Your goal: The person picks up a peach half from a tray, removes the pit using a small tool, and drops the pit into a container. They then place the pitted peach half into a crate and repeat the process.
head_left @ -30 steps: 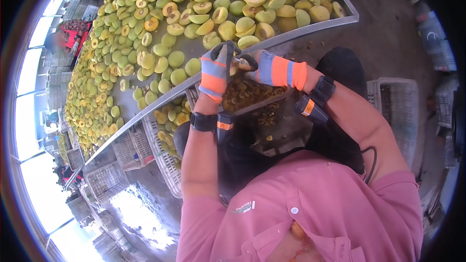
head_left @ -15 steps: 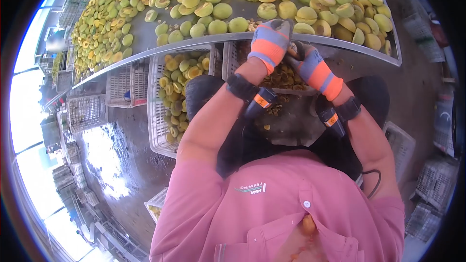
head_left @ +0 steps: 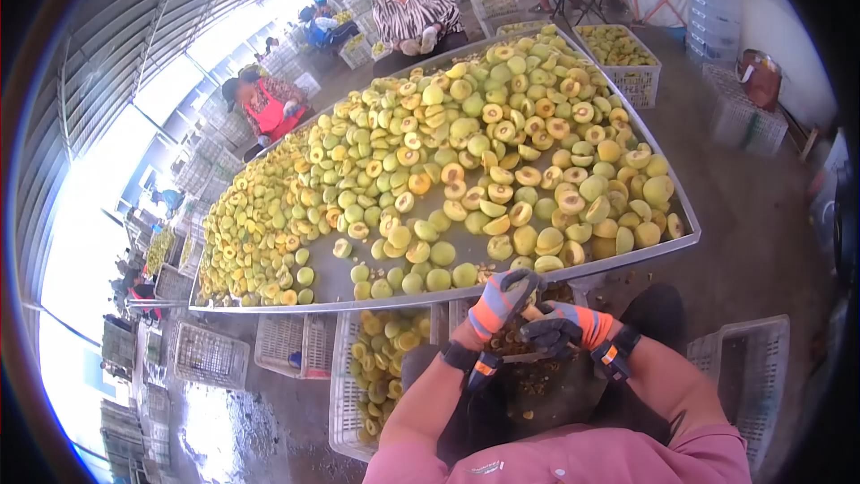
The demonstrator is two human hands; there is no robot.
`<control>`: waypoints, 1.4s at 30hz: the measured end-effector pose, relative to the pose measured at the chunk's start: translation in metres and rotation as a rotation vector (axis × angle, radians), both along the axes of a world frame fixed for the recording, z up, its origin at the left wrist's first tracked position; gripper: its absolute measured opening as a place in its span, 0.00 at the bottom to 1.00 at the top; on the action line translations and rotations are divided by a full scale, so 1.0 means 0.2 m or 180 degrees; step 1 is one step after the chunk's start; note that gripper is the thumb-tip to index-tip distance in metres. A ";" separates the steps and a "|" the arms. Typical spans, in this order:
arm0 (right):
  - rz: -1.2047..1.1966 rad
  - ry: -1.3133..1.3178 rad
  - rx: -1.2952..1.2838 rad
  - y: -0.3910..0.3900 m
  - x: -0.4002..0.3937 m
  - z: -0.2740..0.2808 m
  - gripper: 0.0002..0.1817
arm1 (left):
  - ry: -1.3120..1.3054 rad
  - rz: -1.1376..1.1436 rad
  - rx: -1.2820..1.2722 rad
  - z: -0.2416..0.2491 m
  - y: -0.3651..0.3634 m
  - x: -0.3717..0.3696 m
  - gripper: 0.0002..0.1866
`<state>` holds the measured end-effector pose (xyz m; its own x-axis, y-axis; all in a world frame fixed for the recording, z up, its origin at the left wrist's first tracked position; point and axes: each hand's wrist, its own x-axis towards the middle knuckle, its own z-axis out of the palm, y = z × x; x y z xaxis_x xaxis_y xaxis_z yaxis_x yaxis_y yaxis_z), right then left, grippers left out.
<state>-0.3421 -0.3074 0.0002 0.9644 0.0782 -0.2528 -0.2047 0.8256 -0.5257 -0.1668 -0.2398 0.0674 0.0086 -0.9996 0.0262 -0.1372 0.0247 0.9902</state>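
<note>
My left hand (head_left: 503,301), in a grey and orange glove, is closed just in front of the metal table's near rim (head_left: 430,299). Between the two gloves shows a small pale yellow piece of stone fruit (head_left: 534,312), which the left fingers seem to grip. My right hand (head_left: 564,326), gloved the same way, is closed close against it, slightly lower; what its fingers hold is hidden. Whole and halved yellow-green stone fruit (head_left: 484,125) lie heaped on the table, some cut faces showing brown pits or hollows. Beneath my hands is a crate with fruit bits (head_left: 511,341).
A white crate of fruit halves (head_left: 345,394) stands by my left leg; another crate (head_left: 752,385) is at my right. Across the table sit a person in a striped top (head_left: 417,13) and one in a red apron (head_left: 273,112). A filled crate (head_left: 632,81) stands beyond the far corner.
The view has tilted up, showing the whole table and people behind it. My hands remain close together; the right has turned and sits a little lower, with pale fruit now visible between them.
</note>
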 end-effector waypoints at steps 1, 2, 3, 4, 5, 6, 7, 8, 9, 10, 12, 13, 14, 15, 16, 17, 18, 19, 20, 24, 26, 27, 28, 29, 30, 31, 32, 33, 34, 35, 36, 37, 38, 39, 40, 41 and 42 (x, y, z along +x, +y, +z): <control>0.0016 -0.0087 0.0322 0.07 -0.02 0.14 0.18 | -0.0122 -0.0100 0.0027 0.00 0.01 0.01 0.11; 0.0084 -0.0255 0.0358 0.09 -0.03 0.20 0.14 | 0.0093 -0.0097 -0.0007 -0.01 0.02 0.01 0.11; 0.0152 -0.0422 0.0394 0.09 -0.03 0.26 0.12 | 0.0308 -0.0093 -0.0038 -0.01 0.03 0.02 0.11; 0.0224 -0.0592 0.0432 0.09 -0.03 0.29 0.10 | 0.0521 -0.0083 -0.0065 -0.01 0.04 0.03 0.12; 0.0118 -0.0445 0.0407 0.11 -0.03 0.29 0.09 | 0.0114 0.0222 -0.0107 -0.03 0.07 0.05 0.12; 0.0010 -0.0299 0.0376 0.11 -0.02 0.28 0.08 | -0.0297 0.0522 -0.0156 -0.06 0.11 0.07 0.13; -0.0105 -0.0164 0.0342 0.10 -0.01 0.26 0.08 | -0.0458 0.0836 -0.0078 -0.05 0.16 0.11 0.12; -0.0232 -0.0006 -0.0695 0.06 0.01 0.14 0.12 | -0.0606 0.1145 0.0016 -0.04 0.21 0.14 0.12; -0.0312 0.0320 -0.2009 0.07 0.04 0.07 0.13 | -0.0494 0.1485 0.0257 0.00 0.30 0.21 0.12; -0.0374 0.0665 -0.3317 0.08 0.06 0.01 0.15 | -0.0600 0.1954 0.0175 -0.01 0.39 0.30 0.12; -0.0436 0.1214 -0.4520 0.12 0.10 -0.13 0.21 | -0.0290 0.3007 0.0173 -0.07 0.61 0.50 0.12; -0.0426 0.1226 -0.4522 0.13 0.10 -0.11 0.20 | 0.0130 0.3579 0.0264 -0.15 0.75 0.62 0.13; -0.0413 0.1243 -0.4519 0.15 0.10 -0.07 0.20 | -0.0611 0.3623 0.0649 -0.31 0.93 0.82 0.14; -0.0394 0.1259 -0.4516 0.15 0.09 -0.05 0.20 | -0.1355 0.3623 0.1033 -0.44 1.10 0.94 0.16; -0.0455 0.1191 -0.4668 0.15 0.09 -0.05 0.19 | -0.1772 0.3853 0.1227 -0.48 1.21 0.92 0.17; -0.0407 0.1215 -0.4648 0.14 0.09 -0.03 0.19 | -0.2205 0.4073 0.1401 -0.50 1.29 0.92 0.18; -0.0370 0.1234 -0.4630 0.14 0.08 0.03 0.19 | -0.2650 0.4282 0.1562 -0.50 1.32 0.92 0.20; -0.0341 0.1254 -0.4618 0.13 0.07 0.08 0.18 | -0.3098 0.4320 0.1381 -0.47 1.31 0.91 0.20; -0.0363 0.1202 -0.4581 0.12 0.07 0.12 0.18 | -0.3537 0.4346 0.1184 -0.44 1.29 0.90 0.21; -0.0865 0.0808 -0.4609 0.06 0.05 0.19 0.19 | -0.2559 0.3871 0.0027 -0.15 0.92 0.73 0.19; -0.1494 0.0790 -0.4600 0.03 0.02 0.26 0.19 | -0.1924 0.3112 -0.0278 0.00 0.61 0.57 0.17; -0.2127 0.0641 -0.4407 0.00 0.02 0.25 0.18 | -0.2189 0.2760 -0.0259 0.06 0.45 0.47 0.16; -0.2756 0.0484 -0.4181 -0.04 0.02 0.22 0.16 | -0.2716 0.2179 -0.0507 0.17 0.29 0.29 0.15; -0.3377 0.0323 -0.3923 -0.08 0.01 0.20 0.14 | -0.2616 0.1721 -0.0365 0.16 0.14 0.19 0.15; -0.3258 0.0566 -0.3208 -0.11 -0.04 0.26 0.14 | -0.2528 0.1262 -0.0464 0.10 -0.01 0.10 0.17; -0.3120 0.0790 -0.2498 -0.14 -0.11 0.37 0.14 | -0.2978 0.1097 -0.0535 0.07 -0.15 -0.01 0.17; -0.3169 0.0795 -0.2189 -0.17 -0.15 0.38 0.14 | -0.3194 0.0801 -0.0517 0.01 -0.27 -0.11 0.21; -0.3225 0.0802 -0.1878 -0.20 -0.19 0.38 0.14 | -0.3291 0.0586 -0.0594 -0.03 -0.37 -0.21 0.24; -0.3479 0.0611 -0.1949 -0.24 -0.22 0.31 0.14 | -0.3393 0.0379 -0.0661 -0.08 -0.45 -0.29 0.27; -0.3774 0.0396 -0.1963 -0.27 -0.23 0.27 0.13 | -0.3725 0.0324 -0.0660 -0.12 -0.51 -0.34 0.29; -0.4054 0.0169 -0.1986 -0.30 -0.24 0.23 0.11 | -0.4050 0.0267 -0.0663 -0.17 -0.58 -0.37 0.30; -0.3951 0.0277 -0.1991 -0.31 -0.25 0.24 0.11 | -0.4372 0.0198 -0.0656 -0.20 -0.62 -0.38 0.32; -0.3860 0.0389 -0.1991 -0.31 -0.27 0.25 0.11 | -0.4264 0.0094 -0.0359 -0.22 -0.66 -0.37 0.32; -0.3777 0.0459 -0.1975 -0.31 -0.28 0.26 0.11 | -0.4263 -0.0033 -0.0137 -0.20 -0.68 -0.36 0.32; -0.3693 0.0527 -0.1959 -0.31 -0.29 0.27 0.10 | -0.4243 -0.0155 0.0100 -0.18 -0.67 -0.33 0.32; -0.3609 0.0544 -0.1955 -0.30 -0.29 0.29 0.10 | -0.4210 -0.0267 0.0329 -0.17 -0.66 -0.30 0.32; -0.3524 0.0564 -0.1957 -0.30 -0.30 0.31 0.09 | -0.4333 -0.0109 0.0210 -0.19 -0.65 -0.27 0.31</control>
